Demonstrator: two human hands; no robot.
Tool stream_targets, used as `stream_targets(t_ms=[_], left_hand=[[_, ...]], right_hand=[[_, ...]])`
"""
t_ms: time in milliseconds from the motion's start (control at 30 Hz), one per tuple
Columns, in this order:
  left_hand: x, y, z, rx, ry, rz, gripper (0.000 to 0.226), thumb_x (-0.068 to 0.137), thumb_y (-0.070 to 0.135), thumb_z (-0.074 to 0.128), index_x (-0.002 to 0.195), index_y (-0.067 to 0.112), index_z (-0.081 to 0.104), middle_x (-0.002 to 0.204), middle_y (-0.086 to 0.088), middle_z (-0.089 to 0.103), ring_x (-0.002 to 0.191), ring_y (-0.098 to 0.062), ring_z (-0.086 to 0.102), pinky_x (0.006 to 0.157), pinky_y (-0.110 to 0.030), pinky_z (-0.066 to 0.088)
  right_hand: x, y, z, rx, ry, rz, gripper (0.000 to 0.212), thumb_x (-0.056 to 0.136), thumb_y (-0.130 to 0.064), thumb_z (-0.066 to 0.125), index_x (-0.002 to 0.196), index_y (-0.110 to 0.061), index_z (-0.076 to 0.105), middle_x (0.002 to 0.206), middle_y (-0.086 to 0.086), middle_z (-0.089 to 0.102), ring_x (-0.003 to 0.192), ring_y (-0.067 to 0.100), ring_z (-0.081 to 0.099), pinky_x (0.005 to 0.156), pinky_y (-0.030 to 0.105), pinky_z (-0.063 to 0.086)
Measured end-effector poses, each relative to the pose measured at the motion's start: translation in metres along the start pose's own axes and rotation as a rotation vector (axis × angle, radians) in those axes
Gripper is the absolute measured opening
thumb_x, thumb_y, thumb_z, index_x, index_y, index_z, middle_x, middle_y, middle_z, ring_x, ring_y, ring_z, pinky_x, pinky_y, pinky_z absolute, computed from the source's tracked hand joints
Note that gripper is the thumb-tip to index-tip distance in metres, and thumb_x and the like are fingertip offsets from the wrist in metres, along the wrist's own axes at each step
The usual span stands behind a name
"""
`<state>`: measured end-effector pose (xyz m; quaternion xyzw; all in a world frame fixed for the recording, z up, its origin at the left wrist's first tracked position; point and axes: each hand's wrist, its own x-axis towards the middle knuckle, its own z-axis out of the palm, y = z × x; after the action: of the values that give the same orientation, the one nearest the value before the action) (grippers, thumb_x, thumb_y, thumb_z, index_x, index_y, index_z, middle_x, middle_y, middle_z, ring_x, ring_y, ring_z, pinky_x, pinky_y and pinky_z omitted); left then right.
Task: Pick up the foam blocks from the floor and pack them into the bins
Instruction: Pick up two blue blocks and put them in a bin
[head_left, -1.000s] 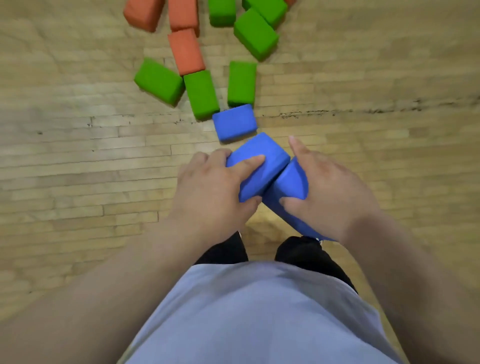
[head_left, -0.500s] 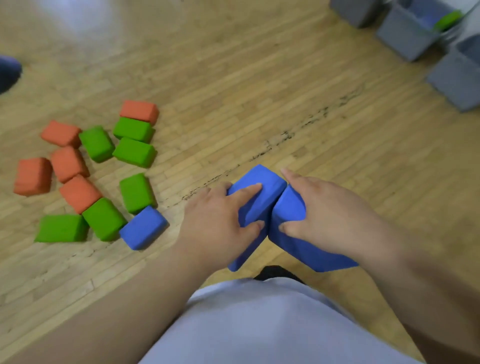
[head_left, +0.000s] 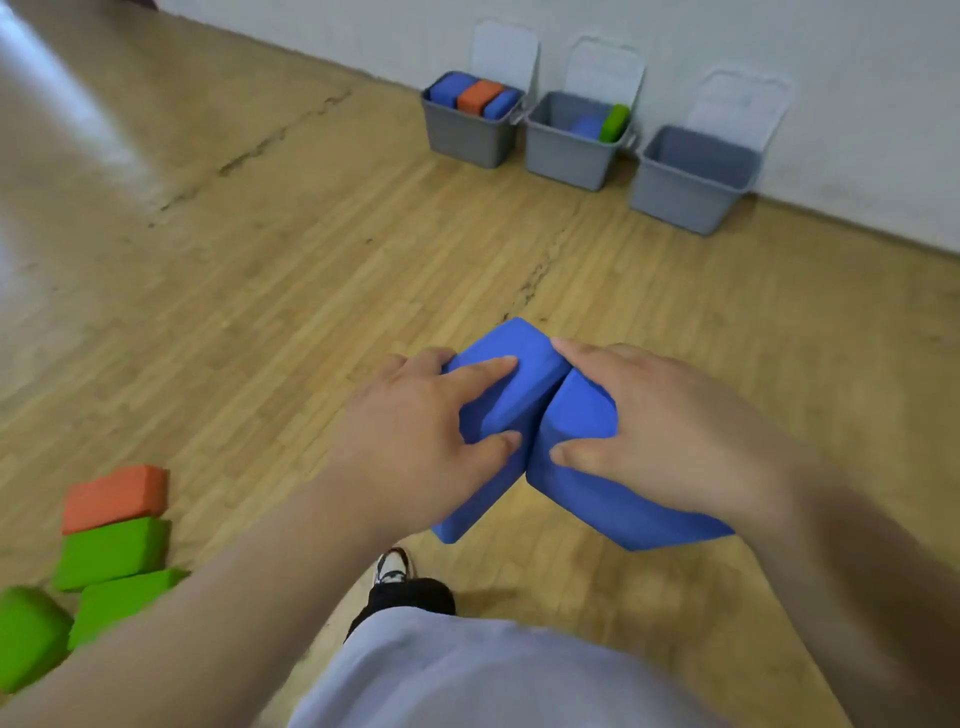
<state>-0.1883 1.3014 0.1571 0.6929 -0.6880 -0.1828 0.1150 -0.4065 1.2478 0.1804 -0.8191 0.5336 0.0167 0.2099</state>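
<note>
In front of the person's waist, the fingers of the left hand are spread and curled over one blue block, with the thumb pressed against its near face. The right hand grips a second blue block the same way, thumb on the front and fingers wrapped over the top. The two blocks touch along one edge and are held above the wooden floor, tilted away from each other.

Well ahead, three grey bins stand in a row against the wall with their lids tipped up behind them. The left bin holds two blue blocks and an orange one, packed side by side. The middle bin holds a blue block and a green one. The right bin shows only its grey inside from here.

Down to the person's left, an orange block and three green blocks still lie close together on the floor.

The job looks partly done: five blocks are packed, two are in hand and well apart from the bins, and at least four more wait to be picked up. There may be others out of sight.
</note>
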Motion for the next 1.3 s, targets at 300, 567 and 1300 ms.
stream_targets(t_ms=[300,567,1300], left_hand=[[0.172,-0.093,-0.095,0.068,-0.024,0.24,0.064,0.087,0.071,0.05,0.148,0.061,0.033,0.141,0.019,0.045,0.124,-0.013,0.038,0.105,-0.031,0.034],[0.31,-0.13,-0.115,-0.035,-0.022,0.218,0.064,0.085,0.071,0.052,0.146,0.061,0.037,0.145,0.02,0.043,0.12,-0.007,0.052,0.096,-0.03,0.047],[0.743,-0.128,-0.155,-0.2,0.17,-0.055,0.06,0.086,0.065,0.059,0.144,0.059,0.043,0.123,0.031,0.044,0.103,0.006,0.049,0.076,-0.01,0.037]], right_hand=[[0.146,-0.059,-0.04,0.078,0.195,0.215,0.087,0.081,-0.069,0.062,0.156,-0.055,0.019,0.145,-0.027,0.036,0.128,0.005,0.046,0.103,0.033,0.045],[0.278,-0.029,-0.075,0.099,0.261,0.24,0.071,0.089,-0.064,0.06,0.153,-0.054,0.031,0.162,-0.018,0.033,0.148,0.005,0.03,0.112,0.027,0.03],[0.723,0.149,-0.244,0.152,0.101,0.04,0.072,0.088,-0.061,0.066,0.152,-0.052,0.034,0.158,-0.028,0.033,0.144,-0.002,0.031,0.11,0.019,0.026]])
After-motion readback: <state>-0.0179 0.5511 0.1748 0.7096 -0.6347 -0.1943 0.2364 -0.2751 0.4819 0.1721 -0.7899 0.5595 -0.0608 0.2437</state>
